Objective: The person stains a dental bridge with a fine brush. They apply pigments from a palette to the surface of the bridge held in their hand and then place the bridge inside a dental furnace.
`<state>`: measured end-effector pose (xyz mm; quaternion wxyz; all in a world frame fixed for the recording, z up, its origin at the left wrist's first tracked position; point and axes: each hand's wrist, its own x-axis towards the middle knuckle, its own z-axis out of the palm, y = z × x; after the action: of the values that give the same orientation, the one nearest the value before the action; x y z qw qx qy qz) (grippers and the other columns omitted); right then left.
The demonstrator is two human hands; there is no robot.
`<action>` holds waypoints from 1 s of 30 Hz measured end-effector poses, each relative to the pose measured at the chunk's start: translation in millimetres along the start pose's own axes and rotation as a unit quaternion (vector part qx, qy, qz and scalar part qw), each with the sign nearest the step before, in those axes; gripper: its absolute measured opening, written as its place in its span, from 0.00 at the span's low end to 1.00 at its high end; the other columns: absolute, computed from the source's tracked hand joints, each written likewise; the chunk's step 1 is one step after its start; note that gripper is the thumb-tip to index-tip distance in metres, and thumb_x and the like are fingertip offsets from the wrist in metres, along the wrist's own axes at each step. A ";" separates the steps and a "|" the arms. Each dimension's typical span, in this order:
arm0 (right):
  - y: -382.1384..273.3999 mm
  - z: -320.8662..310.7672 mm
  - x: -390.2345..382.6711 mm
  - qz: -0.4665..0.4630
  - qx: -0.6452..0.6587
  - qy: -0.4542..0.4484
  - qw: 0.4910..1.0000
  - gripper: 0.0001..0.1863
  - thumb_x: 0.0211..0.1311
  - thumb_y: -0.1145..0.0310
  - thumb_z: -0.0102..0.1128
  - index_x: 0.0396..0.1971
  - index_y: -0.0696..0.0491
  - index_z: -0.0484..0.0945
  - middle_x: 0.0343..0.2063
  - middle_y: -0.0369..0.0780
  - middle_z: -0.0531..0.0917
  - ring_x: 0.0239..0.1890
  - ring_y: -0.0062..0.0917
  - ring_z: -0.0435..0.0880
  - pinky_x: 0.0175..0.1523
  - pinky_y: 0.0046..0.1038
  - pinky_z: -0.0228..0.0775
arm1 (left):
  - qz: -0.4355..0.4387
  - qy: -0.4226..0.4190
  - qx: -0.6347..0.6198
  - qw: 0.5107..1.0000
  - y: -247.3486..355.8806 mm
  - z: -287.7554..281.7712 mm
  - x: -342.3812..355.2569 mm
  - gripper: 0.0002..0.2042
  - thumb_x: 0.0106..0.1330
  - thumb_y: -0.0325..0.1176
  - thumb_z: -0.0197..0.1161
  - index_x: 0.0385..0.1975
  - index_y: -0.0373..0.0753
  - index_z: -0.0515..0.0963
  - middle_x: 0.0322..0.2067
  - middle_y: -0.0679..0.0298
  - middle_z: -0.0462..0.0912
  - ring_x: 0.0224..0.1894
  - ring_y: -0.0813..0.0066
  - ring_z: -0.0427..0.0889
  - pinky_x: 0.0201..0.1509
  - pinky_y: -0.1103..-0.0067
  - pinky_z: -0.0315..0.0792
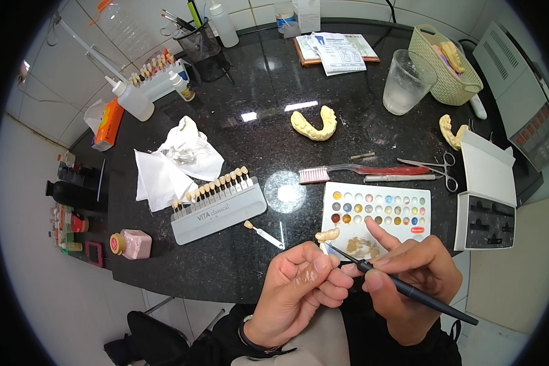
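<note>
Tooth piece point(328, 235) at lower centre's probably light, brittle: left hand point(302, 280) pinches its peg point(324, 249), best spot; right hand point(418, 274) grips a brush point(436, 301).

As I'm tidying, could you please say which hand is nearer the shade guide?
Left: the left hand is lower right of the shade guide; the right hand is farther right.

Here's the cream tooth-shaped piece point(327, 235), glossy, lumpy, perched atop its pale stem point(324, 249) | slim black brush point(422, 294) slanting up-left, tip right beside that stem
</note>
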<state>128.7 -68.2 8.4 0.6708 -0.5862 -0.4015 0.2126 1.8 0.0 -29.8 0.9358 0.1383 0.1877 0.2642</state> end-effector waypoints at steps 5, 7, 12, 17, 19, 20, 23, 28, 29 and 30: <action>-0.3 -0.1 0.5 0.001 -0.002 0.000 1.000 0.09 0.46 0.77 0.62 0.23 0.58 0.69 0.15 0.37 0.75 0.20 0.17 0.77 0.55 0.52 0.62 | -0.006 0.001 -0.005 1.000 0.7 0.0 0.0 0.08 0.65 0.31 0.50 0.32 0.32 0.69 0.30 0.53 0.80 0.28 0.73 0.82 0.30 0.83 0.79; 0.8 -0.6 1.6 -0.019 -0.010 -0.011 1.000 0.09 0.46 0.77 0.62 0.23 0.58 0.69 0.15 0.37 0.76 0.20 0.17 0.77 0.55 0.52 0.61 | -0.007 0.004 -0.014 1.000 0.7 1.0 -0.1 0.08 0.65 0.31 0.50 0.32 0.32 0.69 0.30 0.53 0.80 0.28 0.73 0.82 0.30 0.83 0.79; 0.5 -1.3 0.4 -0.013 0.009 -0.007 1.000 0.10 0.47 0.76 0.62 0.22 0.58 0.68 0.15 0.37 0.76 0.20 0.16 0.76 0.55 0.53 0.61 | -0.010 0.017 -0.013 1.000 1.8 3.1 -1.2 0.07 0.65 0.31 0.50 0.32 0.32 0.68 0.29 0.53 0.80 0.28 0.74 0.82 0.31 0.83 0.79; -0.5 0.1 0.7 0.006 0.017 0.005 1.000 0.10 0.48 0.75 0.63 0.23 0.58 0.68 0.15 0.38 0.76 0.19 0.16 0.76 0.54 0.52 0.62 | -0.009 0.016 -0.010 1.000 1.1 2.6 -1.0 0.08 0.65 0.32 0.51 0.32 0.33 0.68 0.30 0.53 0.80 0.28 0.73 0.82 0.31 0.83 0.79; 0.8 0.0 0.7 0.003 0.016 0.000 1.000 0.10 0.48 0.75 0.63 0.23 0.58 0.68 0.15 0.38 0.76 0.20 0.16 0.76 0.54 0.52 0.62 | -0.008 0.010 -0.014 1.000 1.1 1.9 -0.6 0.07 0.65 0.32 0.51 0.32 0.33 0.68 0.30 0.53 0.80 0.28 0.74 0.82 0.31 0.83 0.79; 1.2 -0.2 0.7 0.002 0.015 -0.003 1.000 0.10 0.47 0.75 0.63 0.23 0.58 0.68 0.16 0.38 0.76 0.20 0.16 0.76 0.54 0.52 0.62 | -0.008 0.010 -0.014 1.000 1.0 1.5 -0.5 0.07 0.65 0.31 0.51 0.32 0.33 0.68 0.30 0.53 0.80 0.28 0.74 0.82 0.31 0.83 0.79; 0.6 -0.4 1.2 0.001 0.001 -0.012 1.000 0.10 0.47 0.75 0.63 0.23 0.58 0.68 0.16 0.38 0.77 0.20 0.17 0.77 0.54 0.52 0.62 | -0.007 0.013 -0.015 1.000 1.1 0.8 -1.2 0.07 0.65 0.31 0.51 0.32 0.33 0.68 0.30 0.52 0.80 0.28 0.74 0.82 0.30 0.83 0.79; 3.3 -1.1 0.2 -0.014 0.023 -0.015 1.000 0.10 0.47 0.75 0.63 0.23 0.58 0.68 0.16 0.39 0.76 0.20 0.16 0.77 0.55 0.52 0.61 | -0.009 0.015 -0.016 1.000 2.0 2.1 -1.7 0.07 0.65 0.32 0.51 0.31 0.33 0.68 0.30 0.52 0.80 0.28 0.75 0.82 0.30 0.83 0.78; 3.5 -1.4 0.1 -0.007 0.032 -0.012 0.999 0.11 0.47 0.75 0.63 0.23 0.58 0.68 0.16 0.39 0.76 0.20 0.16 0.76 0.55 0.52 0.61 | -0.010 0.017 -0.014 1.000 1.9 2.1 -1.6 0.07 0.65 0.32 0.51 0.31 0.33 0.68 0.30 0.53 0.80 0.28 0.75 0.82 0.30 0.83 0.78; 2.9 -1.0 0.1 0.000 0.034 -0.007 0.999 0.11 0.47 0.75 0.63 0.23 0.58 0.68 0.15 0.39 0.76 0.20 0.17 0.76 0.55 0.52 0.61 | -0.010 0.019 -0.012 1.000 1.7 2.3 -1.8 0.07 0.65 0.32 0.51 0.31 0.33 0.68 0.30 0.53 0.80 0.28 0.75 0.82 0.30 0.83 0.78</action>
<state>130.0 -68.1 5.7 0.6873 -0.5619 -0.3984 0.2303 0.6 0.1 -26.6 0.9363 0.1200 0.2041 0.2594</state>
